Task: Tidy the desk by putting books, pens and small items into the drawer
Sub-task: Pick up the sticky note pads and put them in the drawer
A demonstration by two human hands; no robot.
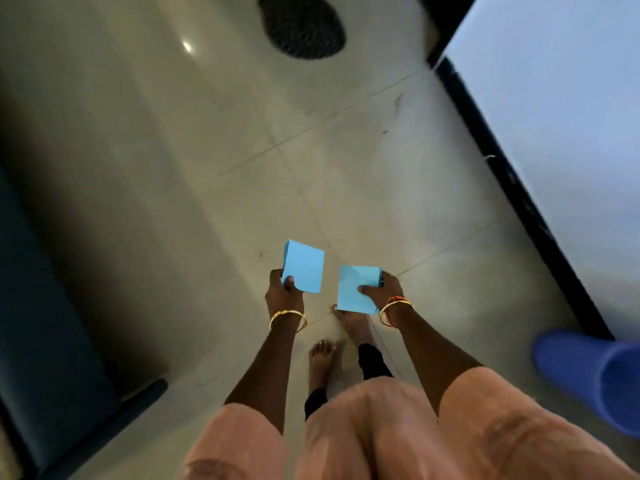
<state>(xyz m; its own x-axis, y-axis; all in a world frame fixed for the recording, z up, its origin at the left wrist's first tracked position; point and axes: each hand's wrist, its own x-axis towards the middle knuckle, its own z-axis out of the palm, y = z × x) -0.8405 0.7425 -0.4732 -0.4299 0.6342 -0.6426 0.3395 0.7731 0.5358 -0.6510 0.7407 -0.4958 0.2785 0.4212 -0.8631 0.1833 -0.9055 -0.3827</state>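
Head view, looking down at tiled floor (pixel 242 150). You are standing barefoot, both arms extended forward. Your left hand (pixel 283 294) is gripping a light blue paper pad (pixel 304 266), thumb pressing on its top face, fingers curled beneath. Your right hand (pixel 382 292) is pinching a second light blue paper pad (pixel 356 289) the same way, with a small dark object showing at the pad's right edge; identity not resolvable. The two pads are sitting near each other, not touching, above the floor. Gold bangles are circling both wrists. Dark oval mat (pixel 302 26) lying far ahead; blue cylindrical bin (pixel 595 379) at right
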